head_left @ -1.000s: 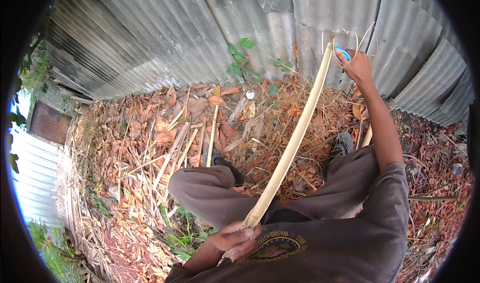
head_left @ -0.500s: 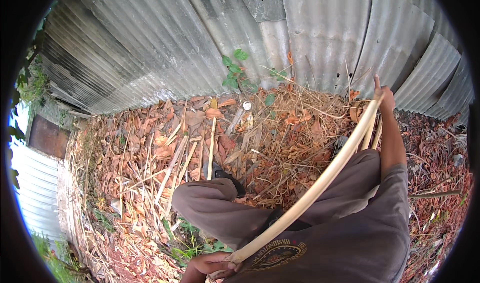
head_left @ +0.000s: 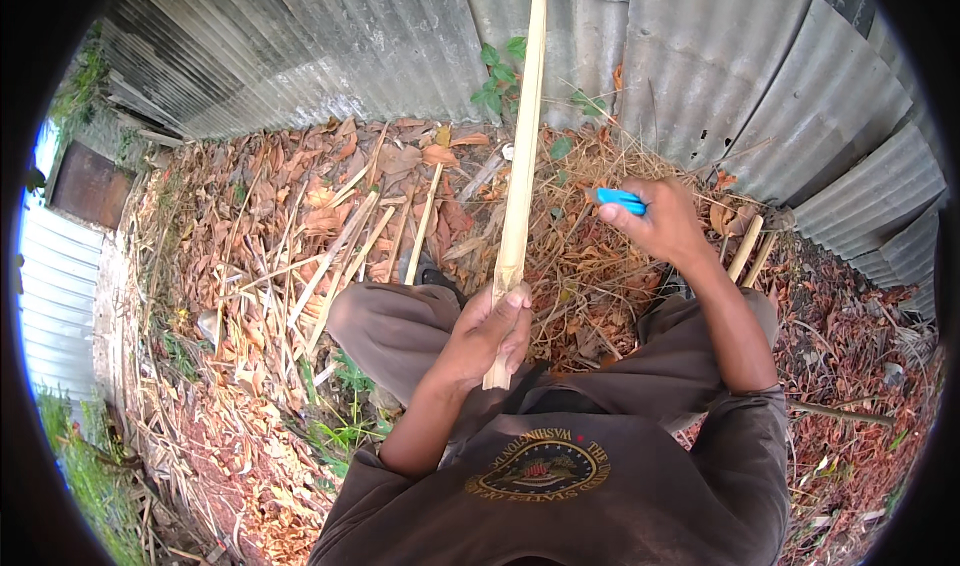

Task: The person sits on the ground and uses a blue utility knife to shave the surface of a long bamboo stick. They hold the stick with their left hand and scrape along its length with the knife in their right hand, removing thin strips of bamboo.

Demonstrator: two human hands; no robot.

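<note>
Before a corrugated metal fence [head_left: 370,61], my left hand [head_left: 488,338] grips a bamboo strip [head_left: 522,156] near its lower end, my right hand [head_left: 662,222] a blue tool [head_left: 620,201] clear of it, seemingly between cuts, the next needing steadiness.

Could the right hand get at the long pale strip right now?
Probably yes: nothing seems to stand between the right hand and the strip, whose upper length is uncovered. That hand holds a blue tool, though, and the left hand grips the lower part.
</note>
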